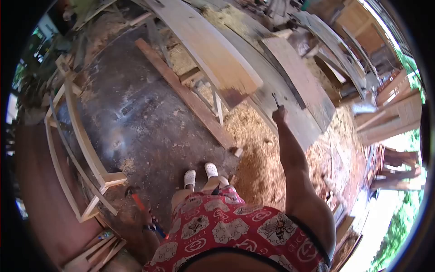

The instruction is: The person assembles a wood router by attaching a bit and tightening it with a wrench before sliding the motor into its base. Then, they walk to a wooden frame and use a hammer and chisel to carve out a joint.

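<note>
Gripping with closed fingers an orange-shafted hammer [138,202] in the left hand [148,220] and a spanner-like tool [276,100] in the right hand [280,114]; apparently readying hand tools, calling for steady holds.

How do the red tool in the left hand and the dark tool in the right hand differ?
The red tool shows a bright red-orange shaft; the dark tool shows no such colour. The red tool is low beside the shirt; the dark tool is out over the grey board. Both are held, one in each hand.
</note>
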The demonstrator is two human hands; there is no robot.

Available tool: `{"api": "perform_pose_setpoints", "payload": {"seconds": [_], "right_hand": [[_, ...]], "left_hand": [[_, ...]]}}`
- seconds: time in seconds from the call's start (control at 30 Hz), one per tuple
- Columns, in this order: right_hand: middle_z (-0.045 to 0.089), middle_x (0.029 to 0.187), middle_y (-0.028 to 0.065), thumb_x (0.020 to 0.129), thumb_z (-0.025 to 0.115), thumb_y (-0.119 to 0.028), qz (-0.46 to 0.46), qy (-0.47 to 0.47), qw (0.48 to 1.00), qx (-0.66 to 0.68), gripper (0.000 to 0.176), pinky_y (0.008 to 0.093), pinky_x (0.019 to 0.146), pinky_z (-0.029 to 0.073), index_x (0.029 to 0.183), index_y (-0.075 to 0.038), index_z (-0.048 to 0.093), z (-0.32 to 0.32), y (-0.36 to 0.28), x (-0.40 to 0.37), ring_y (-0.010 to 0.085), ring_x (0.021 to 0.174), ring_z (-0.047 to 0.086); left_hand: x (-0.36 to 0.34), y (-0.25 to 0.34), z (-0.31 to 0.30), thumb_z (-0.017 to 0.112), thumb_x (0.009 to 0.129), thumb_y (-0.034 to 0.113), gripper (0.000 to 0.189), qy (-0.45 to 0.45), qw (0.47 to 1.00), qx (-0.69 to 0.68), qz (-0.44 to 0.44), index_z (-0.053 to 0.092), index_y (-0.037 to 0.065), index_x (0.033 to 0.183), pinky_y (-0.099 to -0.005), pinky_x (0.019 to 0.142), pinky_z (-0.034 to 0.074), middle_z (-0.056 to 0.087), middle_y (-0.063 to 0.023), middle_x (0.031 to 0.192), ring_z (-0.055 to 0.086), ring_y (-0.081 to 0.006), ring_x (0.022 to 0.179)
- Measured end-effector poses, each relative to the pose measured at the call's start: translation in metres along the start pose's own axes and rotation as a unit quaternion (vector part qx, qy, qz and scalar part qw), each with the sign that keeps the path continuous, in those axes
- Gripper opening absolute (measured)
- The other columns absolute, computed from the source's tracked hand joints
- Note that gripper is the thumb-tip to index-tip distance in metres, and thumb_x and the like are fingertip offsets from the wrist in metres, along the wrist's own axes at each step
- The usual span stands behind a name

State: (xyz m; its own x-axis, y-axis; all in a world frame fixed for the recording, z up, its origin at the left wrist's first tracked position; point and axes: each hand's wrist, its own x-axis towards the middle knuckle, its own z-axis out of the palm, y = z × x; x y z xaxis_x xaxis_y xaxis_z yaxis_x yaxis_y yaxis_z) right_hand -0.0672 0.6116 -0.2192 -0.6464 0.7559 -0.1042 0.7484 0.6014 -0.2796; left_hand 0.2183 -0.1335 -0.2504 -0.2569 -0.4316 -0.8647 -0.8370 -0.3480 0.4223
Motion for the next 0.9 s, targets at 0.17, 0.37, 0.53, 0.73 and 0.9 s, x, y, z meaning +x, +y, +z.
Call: {"api": "perform_pose_setpoints", "payload": {"seconds": [0.17,0.37,0.53,0.73,0.9], "right_hand": [[0.063,0.122,0.0229,0.088,0.05,-0.015,-0.05,-0.003,0.999,-0.013,0.031,0.0546,0.091,0.052,0.117,-0.009,0.057,0.015,-0.003,0.027,0.0454,0.111,0.062],[0.063,0.122,0.0237,0.088,0.05,-0.015,-0.044,0.023,0.999,-0.003,0.032,0.0541,0.092,0.05,0.118,-0.008,0.059,0.017,-0.008,0.032,0.0441,0.113,0.062],[0.059,0.128,0.0238,0.088,0.055,-0.017,-0.065,0.041,0.996,-0.046,0.037,0.0541,0.093,0.051,0.124,-0.007,0.054,0.064,0.0,0.073,0.0426,0.117,0.061],[0.062,0.121,0.023,0.087,0.059,-0.019,-0.082,0.01,0.995,-0.049,0.038,0.0547,0.092,0.052,0.123,-0.008,0.053,0.049,-0.029,0.08,0.0424,0.111,0.063],[0.054,0.131,0.0228,0.091,0.055,-0.019,-0.067,0.013,0.995,-0.078,0.037,0.0542,0.097,0.049,0.126,-0.01,0.052,0.031,-0.043,0.057,0.0396,0.124,0.054]], "left_hand": [[0.003,-0.088,-0.002,0.062,0.092,0.029,0.022,-0.031,0.998,-0.031,-0.036,0.055,0.013,0.078,-0.0321,0.042,0.04,0.046,0.0024,0.059,0.048,-0.0145,0.046],[0.026,-0.155,0.026,0.06,0.093,0.028,0.022,-0.075,0.997,-0.03,-0.013,0.056,0.014,0.077,-0.0314,0.044,0.04,0.048,0.0036,0.059,0.049,-0.0139,0.047],[0.041,-0.197,0.049,0.059,0.094,0.027,0.022,-0.094,0.994,-0.046,0.003,0.057,0.015,0.076,-0.0308,0.044,0.041,0.05,0.0045,0.06,0.05,-0.0135,0.048],[0.056,-0.237,0.071,0.058,0.095,0.027,0.023,-0.133,0.984,-0.115,-0.008,0.057,0.016,0.075,-0.0302,0.045,0.041,0.051,0.0054,0.061,0.05,-0.013,0.048],[0.017,-0.205,0.067,0.058,0.091,0.021,0.024,-0.065,0.996,-0.003,0.068,0.072,0.013,0.109,-0.0386,0.055,0.052,0.069,-0.0057,0.074,0.067,-0.0206,0.061]]}}
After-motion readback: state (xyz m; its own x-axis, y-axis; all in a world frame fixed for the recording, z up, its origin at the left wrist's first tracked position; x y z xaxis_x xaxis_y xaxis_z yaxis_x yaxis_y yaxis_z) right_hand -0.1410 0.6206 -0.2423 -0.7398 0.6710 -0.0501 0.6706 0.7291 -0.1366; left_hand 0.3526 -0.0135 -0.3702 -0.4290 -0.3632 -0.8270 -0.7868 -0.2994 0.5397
